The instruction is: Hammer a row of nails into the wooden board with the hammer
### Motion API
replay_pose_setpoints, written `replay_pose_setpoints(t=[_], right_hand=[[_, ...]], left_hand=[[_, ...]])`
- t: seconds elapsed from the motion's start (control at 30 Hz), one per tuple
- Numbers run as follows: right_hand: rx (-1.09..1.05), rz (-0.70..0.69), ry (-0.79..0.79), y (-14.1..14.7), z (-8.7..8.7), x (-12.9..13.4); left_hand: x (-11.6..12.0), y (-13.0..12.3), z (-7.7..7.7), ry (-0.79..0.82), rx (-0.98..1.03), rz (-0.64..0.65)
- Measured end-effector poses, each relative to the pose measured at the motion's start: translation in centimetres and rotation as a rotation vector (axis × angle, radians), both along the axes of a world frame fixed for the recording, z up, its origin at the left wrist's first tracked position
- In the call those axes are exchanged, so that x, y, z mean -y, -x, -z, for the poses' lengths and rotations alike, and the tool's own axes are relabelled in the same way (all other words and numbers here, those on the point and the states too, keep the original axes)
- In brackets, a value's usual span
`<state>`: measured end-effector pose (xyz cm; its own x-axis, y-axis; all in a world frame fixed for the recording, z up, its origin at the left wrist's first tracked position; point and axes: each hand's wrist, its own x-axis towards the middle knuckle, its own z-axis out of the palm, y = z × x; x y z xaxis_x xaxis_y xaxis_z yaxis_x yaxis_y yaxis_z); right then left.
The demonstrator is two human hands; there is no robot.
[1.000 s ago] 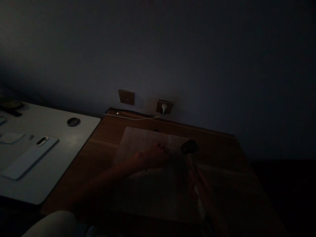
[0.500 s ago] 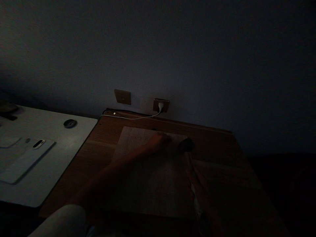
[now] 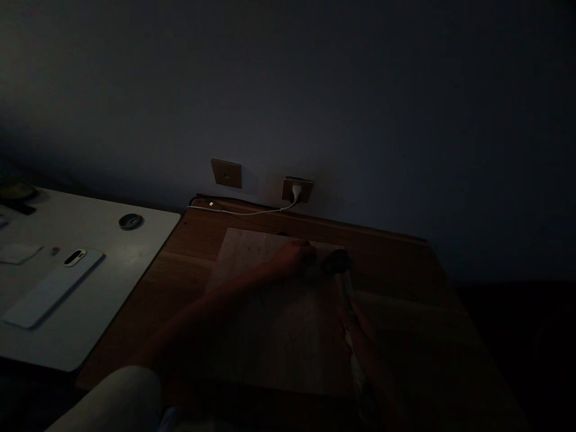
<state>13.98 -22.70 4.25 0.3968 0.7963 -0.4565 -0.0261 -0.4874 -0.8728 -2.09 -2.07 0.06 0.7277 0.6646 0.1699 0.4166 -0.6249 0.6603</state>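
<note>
In dim light, a pale wooden board [image 3: 279, 342] lies on the brown wooden table. My left hand [image 3: 294, 257] rests at the board's far part with its fingers curled together; what they hold, if anything, is hidden in the dark. My right hand [image 3: 360, 333] is wrapped round the light handle of a hammer [image 3: 337, 262]. The hammer's dark head is close to the right of my left fingers; whether it touches anything I cannot tell. Several tiny dark marks [image 3: 260, 249] show on the board's far left part, too small to identify.
A white table [image 3: 130, 270] adjoins on the left, bearing a phone [image 3: 54, 291] and a round dark object [image 3: 131, 221]. Behind, a white plug [image 3: 296, 192] sits in a wall socket, and its cable [image 3: 252, 213] runs along the wooden table's back edge [image 3: 360, 225].
The hammer head has shifted slightly left and up, nearer my left fingers. My left hand stays at almost the same spot on the board. The whole view has moved a little.
</note>
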Motion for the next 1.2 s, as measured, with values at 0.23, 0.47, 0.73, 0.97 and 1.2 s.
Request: replay_pose_setpoints(t=[0.23, 0.47, 0.73, 0.97, 1.2], right_hand=[[-0.009, -0.052, -0.027, 1.3, -0.5, -2.0], [0.059, -0.050, -0.145, 1.4, -5.7, -2.4], [0.066, -0.073, -0.202, 1.8, -4.2, -2.4], [0.120, -0.049, -0.107, 1.1, -0.7, -3.5], [0.067, -0.073, -0.177, 0.5, -2.0, -3.1]], left_hand=[[-0.5, -0.1, 0.9, 0.097, 0.048, -0.048], [-0.5, 0.2, 0.8, 0.157, 0.077, -0.068], [-0.4, 0.1, 0.9, 0.143, 0.043, -0.089], [-0.5, 0.0, 0.7, 0.120, 0.032, -0.104], [-0.4, 0.3, 0.7, 0.141, 0.042, -0.081]])
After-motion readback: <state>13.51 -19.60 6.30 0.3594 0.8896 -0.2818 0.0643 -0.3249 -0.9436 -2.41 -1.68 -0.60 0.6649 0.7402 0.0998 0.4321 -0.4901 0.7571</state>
